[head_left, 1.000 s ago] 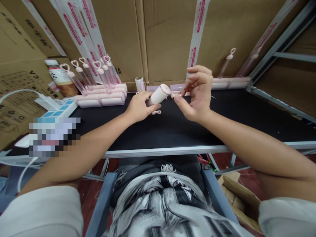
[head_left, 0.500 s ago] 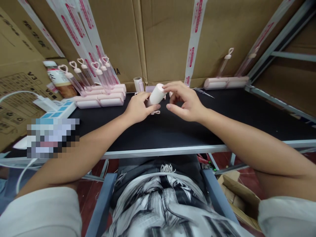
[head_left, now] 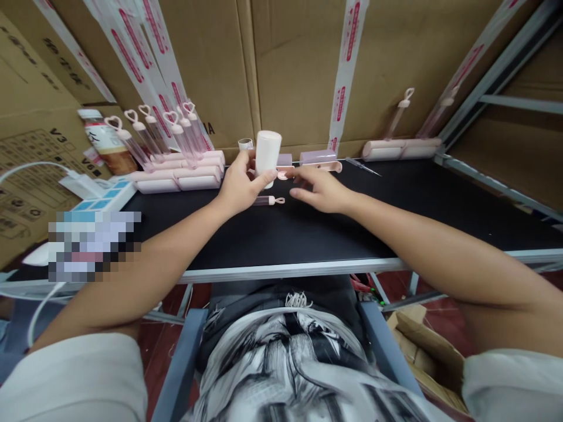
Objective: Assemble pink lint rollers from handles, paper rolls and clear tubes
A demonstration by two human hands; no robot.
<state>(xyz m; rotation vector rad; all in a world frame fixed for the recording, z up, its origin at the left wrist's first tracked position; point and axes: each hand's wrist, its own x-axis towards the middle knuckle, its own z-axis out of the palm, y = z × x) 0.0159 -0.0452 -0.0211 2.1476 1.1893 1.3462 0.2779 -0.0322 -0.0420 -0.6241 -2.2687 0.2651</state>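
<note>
My left hand [head_left: 241, 183] is closed around a white cylinder [head_left: 268, 151], which stands nearly upright above the black table. My right hand [head_left: 323, 186] has its thumb apart from its curled fingers. Those fingertips reach a small pink piece [head_left: 284, 173] beside the cylinder; whether they touch it I cannot tell. Between me and the hands lies a clear tube with a pink loop end [head_left: 276, 201], partly covered by my left hand. Behind my right hand are a translucent lilac tube [head_left: 317, 156] and a long pink strip [head_left: 333, 167].
Pink cylinders [head_left: 197, 177] and clear tubes with heart-shaped tops [head_left: 170, 119] stand at the left, near a bottle [head_left: 105, 140] and a power strip [head_left: 103, 199]. More pink cylinders [head_left: 385, 149] lie back right. A thin screwdriver-like tool [head_left: 364, 166] rests nearby. Cardboard [head_left: 290, 70] walls the back.
My left hand has turned the white cylinder more upright and moved it slightly left. My right hand has left the cylinder's top and lowered toward the small pink piece.
</note>
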